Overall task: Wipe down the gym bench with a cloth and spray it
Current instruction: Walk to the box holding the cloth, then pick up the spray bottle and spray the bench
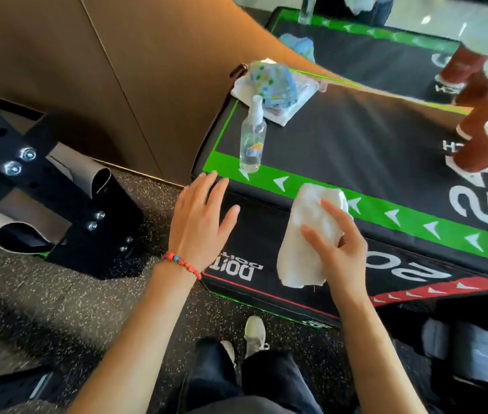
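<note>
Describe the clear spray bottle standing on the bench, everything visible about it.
The spray bottle is slim, clear plastic by the look of it, with a white pump nozzle on top and a small coloured label low on its front. It seems to hold clear liquid. It stands upright near the left corner of the padded bench, its base at the green border stripe. A patterned cloth bundle lies just behind it. Neither hand touches it; the left hand is spread open nearby.

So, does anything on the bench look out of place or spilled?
Nothing is spilled. The spray bottle stands upright. Odd for a gym bench: brown paper cups are stacked at its right end, and a crumpled patterned cloth lies at the far corner.
</note>
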The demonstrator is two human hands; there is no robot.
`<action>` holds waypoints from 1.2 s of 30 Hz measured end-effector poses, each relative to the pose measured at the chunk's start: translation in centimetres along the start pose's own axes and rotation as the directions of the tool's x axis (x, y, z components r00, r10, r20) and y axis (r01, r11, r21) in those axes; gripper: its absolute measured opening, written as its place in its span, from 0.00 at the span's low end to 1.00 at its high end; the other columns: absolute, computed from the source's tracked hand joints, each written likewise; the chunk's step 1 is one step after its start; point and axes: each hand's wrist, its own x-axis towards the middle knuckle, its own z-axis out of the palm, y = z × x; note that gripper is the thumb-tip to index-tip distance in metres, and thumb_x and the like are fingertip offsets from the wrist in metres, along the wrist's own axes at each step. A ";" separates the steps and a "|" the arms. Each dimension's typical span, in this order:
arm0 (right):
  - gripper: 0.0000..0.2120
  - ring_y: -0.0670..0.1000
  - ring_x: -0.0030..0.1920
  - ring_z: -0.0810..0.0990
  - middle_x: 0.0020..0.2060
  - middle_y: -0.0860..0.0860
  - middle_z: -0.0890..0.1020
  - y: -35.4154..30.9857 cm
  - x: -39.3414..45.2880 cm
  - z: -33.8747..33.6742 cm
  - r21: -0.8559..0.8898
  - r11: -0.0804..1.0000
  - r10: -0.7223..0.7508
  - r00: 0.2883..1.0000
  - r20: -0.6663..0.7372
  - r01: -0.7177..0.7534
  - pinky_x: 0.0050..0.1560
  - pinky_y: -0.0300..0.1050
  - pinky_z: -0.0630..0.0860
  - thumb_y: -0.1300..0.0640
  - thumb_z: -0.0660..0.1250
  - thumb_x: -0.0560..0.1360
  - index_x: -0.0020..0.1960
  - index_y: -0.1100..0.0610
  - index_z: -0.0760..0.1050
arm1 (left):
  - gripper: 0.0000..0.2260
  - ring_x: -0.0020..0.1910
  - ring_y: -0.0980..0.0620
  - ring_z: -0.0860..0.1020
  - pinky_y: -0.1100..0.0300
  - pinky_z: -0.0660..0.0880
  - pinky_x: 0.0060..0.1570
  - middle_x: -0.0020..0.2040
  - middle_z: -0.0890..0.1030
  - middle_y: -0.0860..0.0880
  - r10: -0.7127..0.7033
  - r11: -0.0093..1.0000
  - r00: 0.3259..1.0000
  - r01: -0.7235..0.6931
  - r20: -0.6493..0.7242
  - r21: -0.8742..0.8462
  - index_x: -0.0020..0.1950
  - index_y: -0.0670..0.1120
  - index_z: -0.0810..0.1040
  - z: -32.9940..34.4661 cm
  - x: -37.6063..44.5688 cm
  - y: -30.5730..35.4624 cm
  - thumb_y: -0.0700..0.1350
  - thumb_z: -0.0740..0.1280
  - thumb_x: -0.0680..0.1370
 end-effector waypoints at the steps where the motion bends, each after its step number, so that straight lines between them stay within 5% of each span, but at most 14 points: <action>1: 0.19 0.44 0.48 0.77 0.50 0.43 0.80 -0.2 0.8 0.1 0.006 1.000 -0.010 1.000 0.008 0.010 0.48 0.41 0.75 0.52 0.74 0.64 0.50 0.33 0.75 | 0.22 0.65 0.37 0.70 0.42 0.67 0.63 0.64 0.73 0.36 -0.003 1.000 1.000 0.003 -0.015 -0.013 0.63 0.35 0.72 0.1 0.9 0.1 0.50 0.58 0.77; 6: 0.19 0.41 0.43 0.77 0.45 0.41 0.80 -1.1 4.9 0.1 0.004 1.000 -0.013 0.999 0.042 0.013 0.45 0.38 0.75 0.52 0.73 0.63 0.51 0.36 0.75 | 0.21 0.66 0.39 0.69 0.47 0.66 0.66 0.65 0.72 0.37 -0.075 0.983 0.993 0.058 -0.096 -0.175 0.66 0.36 0.70 1.0 5.4 1.0 0.46 0.61 0.77; 12: 0.19 0.45 0.46 0.78 0.47 0.42 0.80 -1.6 8.5 0.3 0.002 1.000 0.011 0.998 0.064 -0.011 0.47 0.43 0.76 0.50 0.72 0.63 0.52 0.36 0.75 | 0.21 0.63 0.48 0.71 0.65 0.63 0.61 0.64 0.73 0.41 -0.179 0.910 0.972 0.105 -0.151 -0.401 0.67 0.38 0.68 3.0 9.8 2.2 0.45 0.64 0.77; 18: 0.20 0.42 0.45 0.77 0.46 0.41 0.80 -1.5 10.0 0.6 0.013 1.000 0.014 0.996 0.087 -0.016 0.44 0.36 0.76 0.51 0.72 0.63 0.55 0.40 0.76 | 0.18 0.47 0.62 0.71 0.81 0.63 0.47 0.51 0.77 0.48 -0.259 0.844 0.948 0.128 -0.187 -0.521 0.61 0.38 0.72 4.7 11.7 2.6 0.43 0.69 0.74; 21: 0.19 0.40 0.43 0.77 0.45 0.41 0.80 -1.7 10.1 0.7 0.015 1.000 0.007 0.997 0.081 -0.008 0.42 0.32 0.75 0.51 0.72 0.63 0.53 0.39 0.76 | 0.17 0.43 0.61 0.71 0.81 0.64 0.42 0.47 0.75 0.50 -0.295 0.819 0.935 0.142 -0.196 -0.557 0.58 0.36 0.73 5.1 12.0 2.4 0.42 0.71 0.73; 28: 0.20 0.47 0.50 0.78 0.50 0.44 0.80 -2.5 9.0 1.0 0.006 1.000 0.018 0.999 -0.033 -0.017 0.51 0.49 0.78 0.51 0.72 0.64 0.54 0.40 0.76 | 0.18 0.45 0.61 0.75 0.72 0.71 0.46 0.48 0.77 0.53 -0.302 0.680 0.943 0.109 -0.141 -0.725 0.57 0.42 0.73 4.2 11.6 1.9 0.51 0.68 0.72; 32: 0.19 0.46 0.48 0.78 0.47 0.42 0.80 -2.4 6.8 1.3 0.028 0.999 0.035 0.990 -0.139 -0.031 0.50 0.49 0.78 0.52 0.72 0.64 0.53 0.39 0.76 | 0.14 0.41 0.48 0.80 0.58 0.76 0.44 0.43 0.78 0.52 -0.200 0.545 0.979 0.081 -0.036 -0.834 0.51 0.47 0.72 3.3 10.9 1.7 0.54 0.67 0.70; 36: 0.19 0.43 0.45 0.77 0.47 0.42 0.80 -1.8 3.4 1.9 0.042 0.997 0.069 0.947 -0.313 -0.058 0.45 0.38 0.76 0.51 0.72 0.63 0.53 0.38 0.76 | 0.10 0.35 0.50 0.78 0.58 0.74 0.39 0.38 0.76 0.54 0.019 0.472 0.997 0.060 0.078 -0.880 0.47 0.52 0.71 3.0 9.6 1.7 0.53 0.68 0.70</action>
